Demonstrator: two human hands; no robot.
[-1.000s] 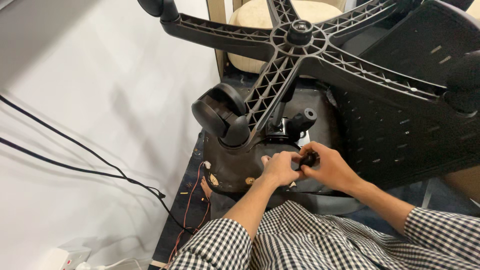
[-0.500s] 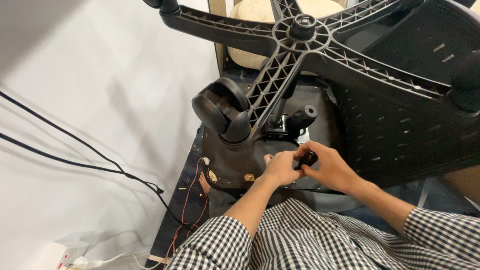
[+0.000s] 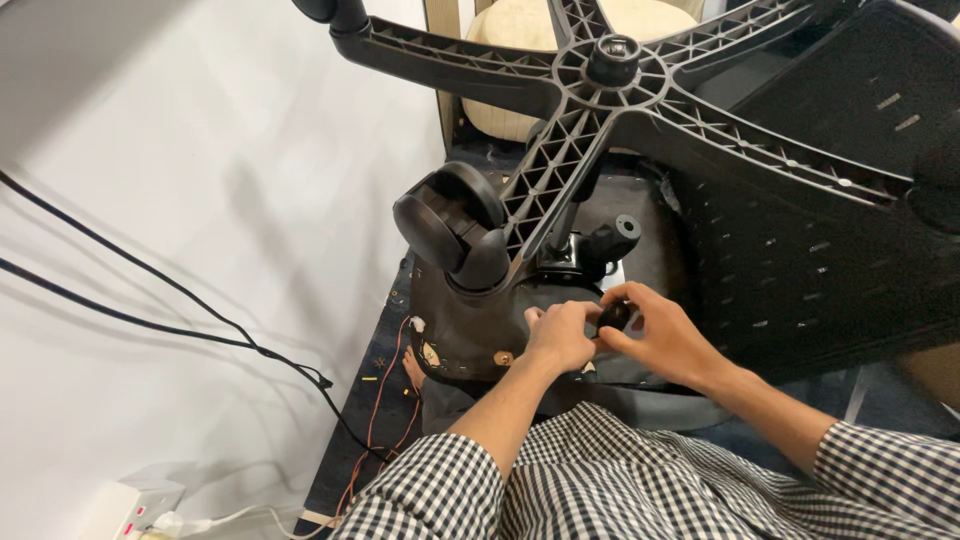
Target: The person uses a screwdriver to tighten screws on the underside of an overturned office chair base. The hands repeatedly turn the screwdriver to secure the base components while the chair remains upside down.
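Note:
An overturned black office chair lies in front of me, its star base pointing up and a castor wheel hanging near the seat underside. Both hands meet on a small black knob or tool at the seat's mechanism. My left hand curls its fingers against this black piece. My right hand grips it from the other side. A black lever handle sticks out just above the hands. What the piece connects to is hidden by my fingers.
A white sheet covers the floor on the left, crossed by black cables. Thin orange wires run beside the seat. A white power strip sits at the lower left. The black mesh chair back fills the right. A cream cushion lies behind.
Both hands stay on the small black piece with only slight finger shifts. The view has drifted a little, so the chair sits lower and further right in frame.

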